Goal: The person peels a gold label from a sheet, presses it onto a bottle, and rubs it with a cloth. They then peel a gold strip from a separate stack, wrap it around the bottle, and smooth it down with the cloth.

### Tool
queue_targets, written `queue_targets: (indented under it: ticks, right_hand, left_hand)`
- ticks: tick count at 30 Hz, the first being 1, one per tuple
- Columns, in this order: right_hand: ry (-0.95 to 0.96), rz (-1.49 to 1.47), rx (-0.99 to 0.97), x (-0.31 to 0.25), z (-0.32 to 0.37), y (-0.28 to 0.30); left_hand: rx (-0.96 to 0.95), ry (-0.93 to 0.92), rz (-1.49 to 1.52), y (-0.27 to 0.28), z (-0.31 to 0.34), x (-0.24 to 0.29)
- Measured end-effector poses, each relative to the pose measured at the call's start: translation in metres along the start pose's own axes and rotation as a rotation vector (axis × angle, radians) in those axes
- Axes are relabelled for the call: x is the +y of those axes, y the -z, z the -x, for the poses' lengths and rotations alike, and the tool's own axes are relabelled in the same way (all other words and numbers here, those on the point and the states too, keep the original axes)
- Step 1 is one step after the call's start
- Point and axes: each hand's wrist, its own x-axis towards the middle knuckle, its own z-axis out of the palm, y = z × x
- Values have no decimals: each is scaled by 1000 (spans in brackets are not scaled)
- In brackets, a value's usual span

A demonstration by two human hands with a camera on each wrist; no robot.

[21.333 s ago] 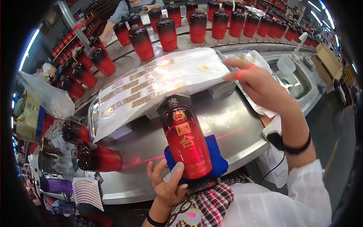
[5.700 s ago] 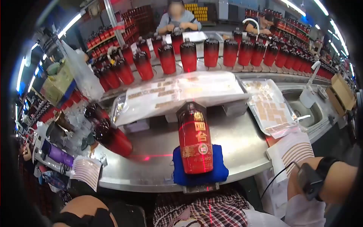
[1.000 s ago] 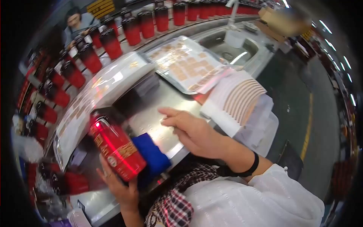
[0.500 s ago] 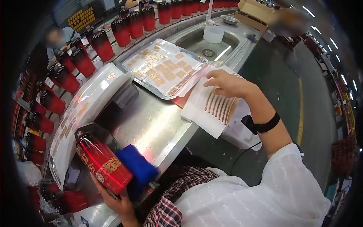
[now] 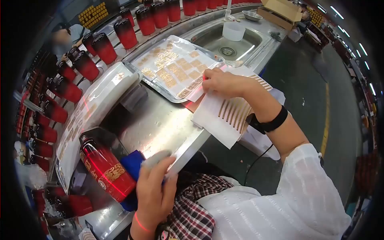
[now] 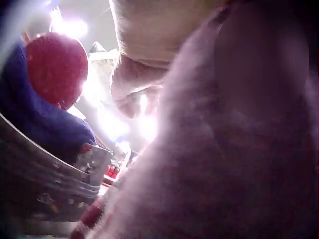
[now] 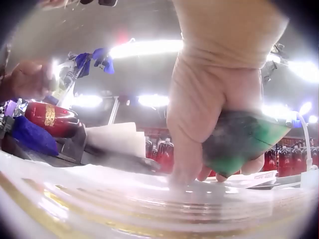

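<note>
The red bottle (image 5: pixel 108 170) with gold decoration lies tilted on the blue cloth (image 5: pixel 132 162). My left hand (image 5: pixel 154 192) is raised beside them, fingers extended, with a blurred greyish covering or piece at the fingertips. At the near edge of the tray, my right hand (image 5: pixel 226 83) has bent fingers touching the white sheet with gold stripes (image 5: pixel 230 116). A green and dark piece (image 7: pixel 244 142) is held under the palm of the right hand (image 7: pixel 214 99) in the right wrist view; its lower parts hide some fingers. The left wrist view is blurred.
A metal tray (image 5: pixel 176 99) holds gold pieces on a backing. Left of it curves a white sheet (image 5: pixel 98 94) with gold designs. Rows of red-black bottles (image 5: pixel 146 22) stand along the counter. Beyond the tray is a sink (image 5: pixel 248 42); another bottle (image 5: pixel 76 206) lies lower left.
My left hand has left the bottle and moved right, over the cloth. My right hand has moved left and down onto the sheet's upper edge, its fingers more bent.
</note>
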Motion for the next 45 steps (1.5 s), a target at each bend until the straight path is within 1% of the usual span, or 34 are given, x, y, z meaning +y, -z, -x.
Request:
queue_targets:
  ticks: [1, 2, 3, 7, 9, 10, 13, 16, 17, 19, 23, 25, 28, 31, 33, 34, 37, 39, 41, 42, 45]
  right_hand:
    - [38, -31, 55, 2, 1, -1]
    - [76, -61, 111, 4, 3, -1]
    - [71, -79, 129, 5, 5, -1]
    - [89, -176, 203, 4, 21, 3]
    - [116, -213, 237, 5, 27, 5]
    - [128, -216, 260, 4, 29, 6]
    - [134, -221, 326, 6, 29, 5]
    - [108, -212, 385, 8, 23, 6]
    - [95, -213, 400, 7, 21, 5]
    - [95, -177, 352, 10, 16, 6]
    - [67, -94, 205, 21, 16, 1]
    - [23, -94, 148, 24, 24, 7]
    - [-75, -2, 80, 19, 27, 13]
    - [-130, 35, 213, 13, 37, 17]
    - [-54, -24, 245, 9, 57, 22]
    - [-21, -49, 263, 8, 69, 20]
    - [21, -158, 303, -1, 109, 1]
    - [-4, -193, 370, -7, 131, -9]
    - [-19, -160, 461, -12, 144, -25]
    - [-49, -195, 469, -16, 148, -30]
    - [-55, -172, 536, -23, 149, -41]
  left_hand:
    - [-96, 15, -16, -7, -9, -7]
    - [-107, 45, 51, -19, -19, -12]
    - [-118, 76, 118, -33, -28, -16]
    - [-175, 324, 272, -73, -58, -30]
    - [-210, 420, 386, -86, -74, -33]
    - [-213, 513, 555, -89, -80, -31]
    - [-194, 658, 632, -102, -97, -39]
    - [-104, 569, 532, -115, -105, -48]
    - [-78, 577, 503, -115, -107, -47]
    - [-26, 581, 446, -110, -117, -44]
    - [25, 604, 463, -114, -117, -48]
    - [19, 568, 420, -115, -117, -48]
    - [15, 521, 304, -118, -114, -51]
    - [15, 476, 206, -117, -116, -56]
    - [11, 476, 187, -118, -115, -50]
    - [22, 480, 240, -119, -114, -53]
    - [9, 463, 111, -113, -111, -40]
    - [59, 283, -213, -116, -105, -33]
    - [139, 38, -475, -114, -99, -15]
    - [134, -20, -372, -114, -98, -10]
    - [-50, -244, -294, -123, -90, -5]
